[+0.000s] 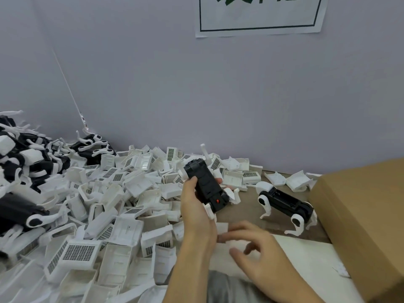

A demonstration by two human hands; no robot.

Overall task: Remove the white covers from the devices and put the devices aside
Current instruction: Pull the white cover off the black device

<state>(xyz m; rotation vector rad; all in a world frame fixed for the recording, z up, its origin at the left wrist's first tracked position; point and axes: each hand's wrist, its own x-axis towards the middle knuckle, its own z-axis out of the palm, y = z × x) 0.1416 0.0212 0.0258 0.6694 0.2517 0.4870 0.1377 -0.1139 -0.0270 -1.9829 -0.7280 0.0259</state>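
While my left hand (197,206) grips a black device (206,186) tilted at frame centre, my right hand (254,248) hovers lower right, fingers loosely spread, holding nothing. White covers (113,206) heap at left; another device (286,203) stands right.

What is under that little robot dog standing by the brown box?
Under the robot dog you can see bare brown table between its white legs. Its feet touch the table. Nothing else shows beneath it, though its black body hides a little.
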